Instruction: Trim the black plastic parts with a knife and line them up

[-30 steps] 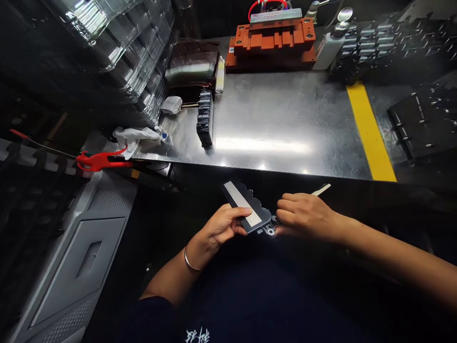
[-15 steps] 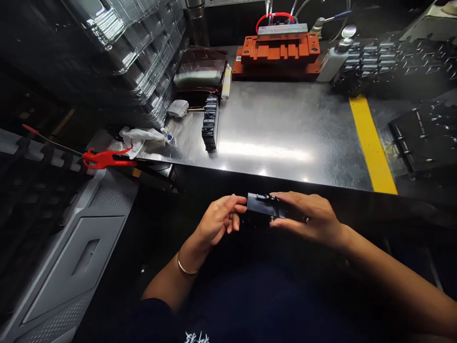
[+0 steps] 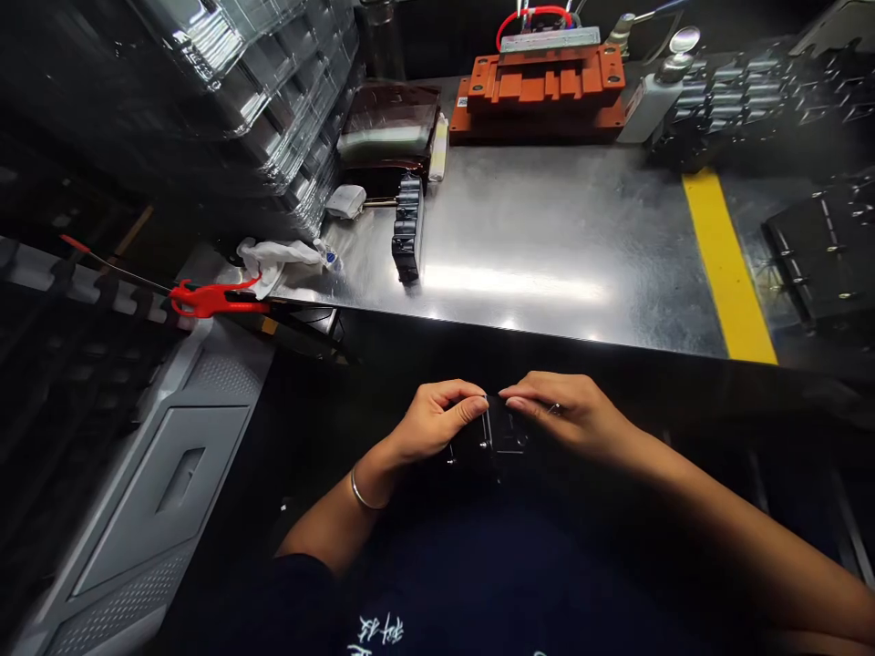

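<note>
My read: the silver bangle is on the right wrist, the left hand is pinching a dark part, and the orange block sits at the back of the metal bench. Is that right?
One slip: the head view shows the silver bangle on the left wrist. The left hand pinching a dark part and the orange block at the back of the metal bench are right.

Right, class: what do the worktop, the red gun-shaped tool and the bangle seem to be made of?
Worktop: probably smooth bare metal, given its grey sheen and streaky glare.
Red gun-shaped tool: likely moulded plastic; evenly coloured, curved body.
Bangle: polished, silvery, seemingly metal; bright highlight.
</note>
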Available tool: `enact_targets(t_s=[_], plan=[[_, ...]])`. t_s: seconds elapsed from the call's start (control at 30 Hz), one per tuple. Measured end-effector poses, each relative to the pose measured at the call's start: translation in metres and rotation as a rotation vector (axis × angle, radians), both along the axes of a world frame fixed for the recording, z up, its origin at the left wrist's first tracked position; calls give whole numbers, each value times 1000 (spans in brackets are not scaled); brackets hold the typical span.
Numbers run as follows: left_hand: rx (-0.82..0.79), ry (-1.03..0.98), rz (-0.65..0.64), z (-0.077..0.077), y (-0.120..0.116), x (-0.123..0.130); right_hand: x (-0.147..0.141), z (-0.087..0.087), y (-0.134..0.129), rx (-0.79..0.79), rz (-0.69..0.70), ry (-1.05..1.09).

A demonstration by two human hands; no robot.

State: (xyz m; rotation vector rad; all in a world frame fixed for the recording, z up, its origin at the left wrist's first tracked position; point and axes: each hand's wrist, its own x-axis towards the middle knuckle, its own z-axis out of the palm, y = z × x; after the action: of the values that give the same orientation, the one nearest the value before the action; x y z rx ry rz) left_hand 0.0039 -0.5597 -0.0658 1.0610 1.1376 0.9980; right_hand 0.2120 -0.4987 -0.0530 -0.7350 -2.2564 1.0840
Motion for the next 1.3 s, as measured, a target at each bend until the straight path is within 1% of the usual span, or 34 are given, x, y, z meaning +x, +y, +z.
enact_targets(t_s=[0.07, 0.13, 0.2, 0.27, 0.33, 0.4, 0.47, 0.57, 0.67, 0.77, 0.83, 0.9, 1.0, 1.03, 1.07, 1.1, 1.2, 1.23, 1.3], plan=[[7, 7, -23, 0, 0, 1, 0, -1, -1, -9, 39, -17], [15, 6, -44, 0, -1, 1, -1, -3, 0, -29, 33, -51], [27, -8, -82, 1, -2, 2, -2, -5, 1, -69, 4, -94], [51, -23, -109, 2, -2, 3, -2, -6, 2, -131, -65, -129], [82, -19, -75, 3, -2, 4, -2, -4, 1, -199, -156, -140], [91, 8, 18, 4, -1, 4, -2, -1, -4, -249, -201, -114], [77, 34, 101, 4, -1, 4, -2, 1, -9, -245, -141, -60], [55, 47, 146, 4, -1, 4, -4, -1, -17, -118, -28, 49], [46, 47, 149, 4, -1, 5, -7, -5, -19, 0, -39, 106], [37, 40, 151, 3, -2, 6, -6, -6, -19, 31, -28, 112], [33, 23, 167, 2, -3, 7, -4, -4, -18, -4, 12, 106], [32, -1, 171, 2, -4, 8, -1, -2, -16, -95, 94, 91], [60, -29, 122, 3, -5, 10, 3, 1, -14, -263, 257, 147], [73, -30, 114, 3, -4, 11, 4, 2, -14, -290, 272, 185], [79, -27, 117, 3, -4, 11, 5, 3, -14, -287, 250, 206], [77, -18, 132, 4, -3, 11, 5, 4, -14, -251, 197, 206], [49, 16, 189, 3, -1, 10, 4, 5, -16, -29, 26, 135], [43, 22, 201, 3, 0, 9, 3, 5, -17, 36, 3, 124], [44, 17, 213, 1, 0, 9, 1, 5, -18, 112, -6, 133]])
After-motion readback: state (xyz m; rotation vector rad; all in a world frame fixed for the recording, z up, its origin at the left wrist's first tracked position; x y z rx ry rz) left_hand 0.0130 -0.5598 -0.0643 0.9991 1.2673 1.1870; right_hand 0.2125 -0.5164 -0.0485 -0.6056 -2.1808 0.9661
